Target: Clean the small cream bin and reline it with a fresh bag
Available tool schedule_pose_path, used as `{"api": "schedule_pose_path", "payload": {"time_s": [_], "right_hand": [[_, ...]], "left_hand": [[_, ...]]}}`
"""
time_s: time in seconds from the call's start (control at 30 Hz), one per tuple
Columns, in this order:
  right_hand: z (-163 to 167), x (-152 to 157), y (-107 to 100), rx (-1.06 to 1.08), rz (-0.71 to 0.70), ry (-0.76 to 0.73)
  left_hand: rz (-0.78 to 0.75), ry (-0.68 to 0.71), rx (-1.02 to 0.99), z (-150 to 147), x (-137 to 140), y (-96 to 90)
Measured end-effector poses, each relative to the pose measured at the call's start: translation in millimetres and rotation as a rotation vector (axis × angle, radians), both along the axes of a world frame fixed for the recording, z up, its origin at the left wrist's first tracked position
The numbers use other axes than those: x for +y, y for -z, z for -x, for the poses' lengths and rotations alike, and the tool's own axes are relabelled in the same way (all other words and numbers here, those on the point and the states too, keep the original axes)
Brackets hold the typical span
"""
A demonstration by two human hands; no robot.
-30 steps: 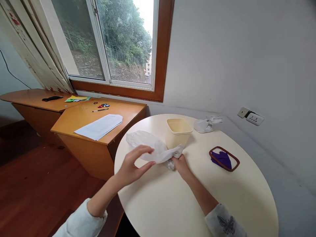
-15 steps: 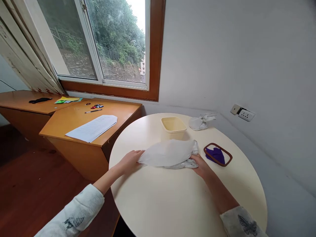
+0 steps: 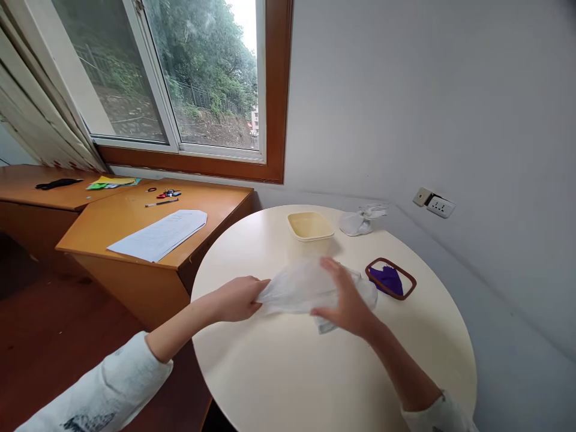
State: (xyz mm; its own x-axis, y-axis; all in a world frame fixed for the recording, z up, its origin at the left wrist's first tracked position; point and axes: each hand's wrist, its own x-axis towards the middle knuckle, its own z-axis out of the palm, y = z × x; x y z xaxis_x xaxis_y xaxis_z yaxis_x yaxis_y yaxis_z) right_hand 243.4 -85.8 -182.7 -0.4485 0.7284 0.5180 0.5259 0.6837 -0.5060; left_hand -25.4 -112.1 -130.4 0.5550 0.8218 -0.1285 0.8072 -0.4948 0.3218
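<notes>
Soft, even daylight is coming in through the window [image 3: 198,78], up and left of the hands, and brightness is holding steady across the room. The sky patch at the window's top is blowing out to white. The bag [image 3: 297,285] is blurring, and so is the right hand [image 3: 348,300] lying over it; the left hand [image 3: 236,298] is showing sharper. Only faint shadows are falling on the table [image 3: 315,372] beneath the hands. Lines are bowing near the frame edges.
</notes>
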Motion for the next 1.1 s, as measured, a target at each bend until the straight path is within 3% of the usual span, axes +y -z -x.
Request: {"api": "schedule_pose_path", "payload": {"time_s": [0.07,0.17,0.27,0.37,0.5,0.6,0.7,0.8,0.93,1.1], "right_hand": [[17.1,-5.8,5.3,-0.186,0.064,-0.119],[17.9,-4.1,24.7,-0.323,0.151,-0.165],[-4.3,1.1,37.5,-0.354,0.190,-0.101],[-33.9,2.9,29.3,-0.245,0.261,-0.062],[-67.3,6.2,-11.0,0.031,0.469,-0.022],[-84.4,16.9,-54.0,0.240,0.503,0.083],[-96.5,34.2,-99.0,0.303,0.318,0.208],[-105.8,53.0,-137.0,0.239,0.095,0.319],[-112.3,73.7,-171.9,0.009,0.017,0.380],[-109.6,95.5,-200.3,-0.221,-0.016,0.439]], "left_hand": [[0.008,0.025,0.026,-7.1,-4.1,-10.4],[-0.019,0.023,0.035,-5.3,-6.8,-25.6],[0.003,-0.036,-0.028,9.4,-4.0,-39.5],[0.043,-0.107,-0.116,23.6,3.7,-49.4],[-0.035,-0.106,-0.299,21.3,24.3,-58.7],[-0.257,-0.143,-0.484,4.4,51.7,-68.5],[-0.521,-0.163,-0.642,-16.8,85.3,-79.8],[-0.647,-0.204,-0.652,-35.1,114.4,-86.2],[-0.507,-0.231,-0.572,-49.8,137.0,-80.0],[-0.357,-0.212,-0.566,-53.9,150.8,-62.2]]}}
